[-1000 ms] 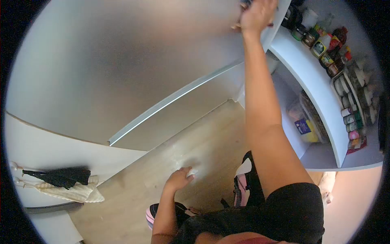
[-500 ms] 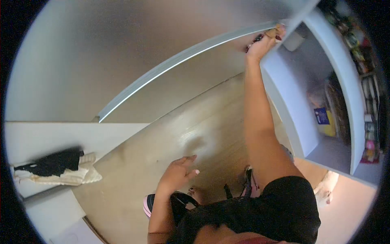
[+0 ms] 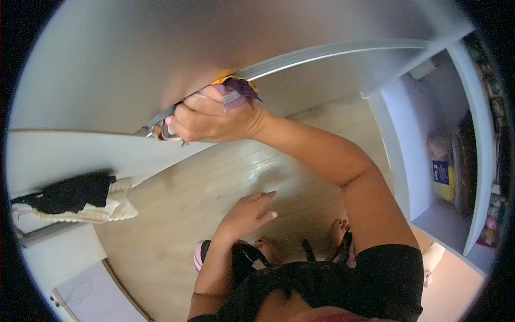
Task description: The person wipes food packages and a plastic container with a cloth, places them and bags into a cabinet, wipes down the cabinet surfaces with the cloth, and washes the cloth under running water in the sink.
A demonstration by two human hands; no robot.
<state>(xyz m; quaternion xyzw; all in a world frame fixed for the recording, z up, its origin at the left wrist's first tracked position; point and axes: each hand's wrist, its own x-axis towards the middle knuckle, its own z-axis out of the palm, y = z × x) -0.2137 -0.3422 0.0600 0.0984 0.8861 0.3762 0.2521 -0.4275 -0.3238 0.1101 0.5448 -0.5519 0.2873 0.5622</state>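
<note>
A crumpled cloth (image 3: pixel 245 90), purple and yellow where it shows, is bunched in the right hand (image 3: pixel 210 118), whose fingers are curled closed around it. It lies against the metal strip (image 3: pixel 343 51) along the glossy panel (image 3: pixel 139 59), near the strip's left end; more bunched material pokes out past the fingertips. From the hand, the strip runs on in a long curve to the right, toward the shelf unit (image 3: pixel 484 129). Below the panel's edge, wood-look floor (image 3: pixel 171 201) spreads between the two hands. The left hand (image 3: pixel 248 216) hangs open over it, fingers spread, well apart from the panel. Farther left, a black cloth (image 3: pixel 75 194) and a cream cloth (image 3: pixel 119 206) hang by the white wall (image 3: pixel 59 153).
</note>
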